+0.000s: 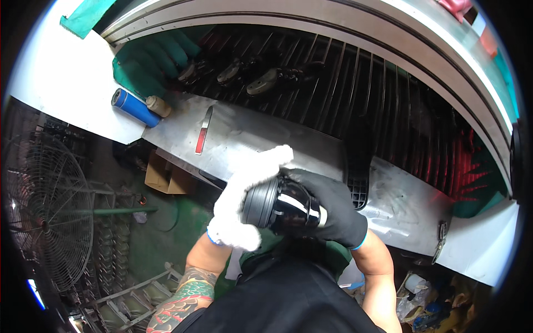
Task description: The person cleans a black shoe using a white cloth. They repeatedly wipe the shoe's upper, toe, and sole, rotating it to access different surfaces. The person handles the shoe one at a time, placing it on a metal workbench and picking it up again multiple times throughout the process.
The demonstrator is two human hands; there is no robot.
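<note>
Workpiece [288,206], glossy black with ridged grey end [259,204], is gripped between white-gloved left hand [236,202] and black-gloved right hand [340,208], near the worktop [258,130]. Probably stiff and slick; grasp the ridged end for better traction.

a glossy black shoe-like piece [293,207] you hold, crosswise between your white-gloved left hand [239,205] and black-gloved right hand [336,213], its ridged dark grey end toward your left, bright highlights on its curved surface, partly covered
</note>
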